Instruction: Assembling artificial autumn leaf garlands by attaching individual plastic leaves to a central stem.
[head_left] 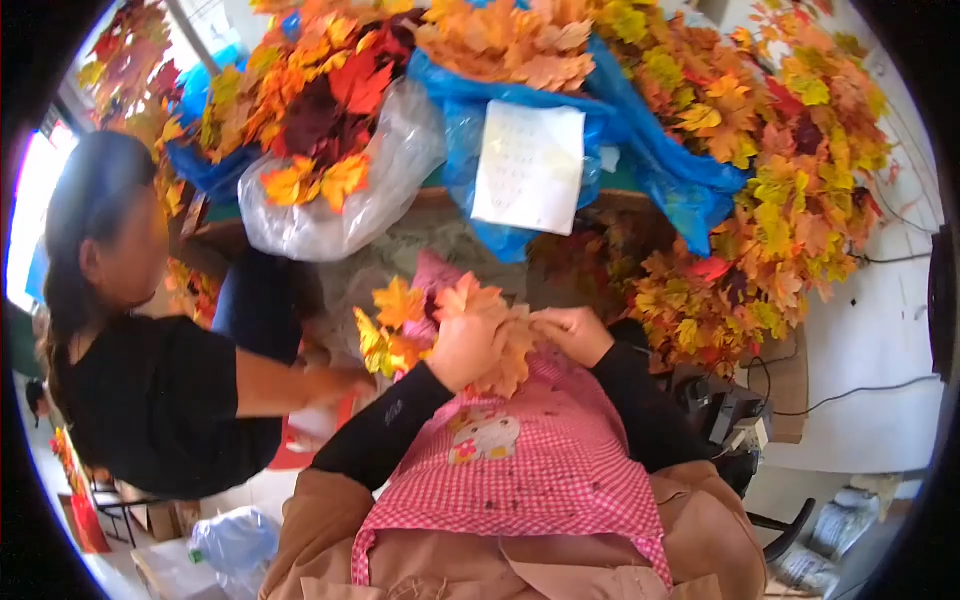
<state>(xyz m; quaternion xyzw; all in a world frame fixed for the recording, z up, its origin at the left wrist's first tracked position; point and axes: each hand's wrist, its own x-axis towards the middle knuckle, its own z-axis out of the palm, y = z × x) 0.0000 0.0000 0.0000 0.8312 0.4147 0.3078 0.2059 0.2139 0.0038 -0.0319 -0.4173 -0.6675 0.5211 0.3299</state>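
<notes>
A bunch of orange and yellow artificial maple leaves (440, 325) is gripped by the left hand (468, 345) and right hand (572, 332), lying roughly crosswise, its leaf tips pointing leftward.

Work area surroundings: crowded bench, daylight from the left.

Beyond the grip, a green-topped table (610, 180) carries blue plastic bags (680, 190) and a clear bag (390, 170). Right of the grip: white wall (870, 330) with black cables (850, 395). Far left: bright window (25, 210).
</notes>
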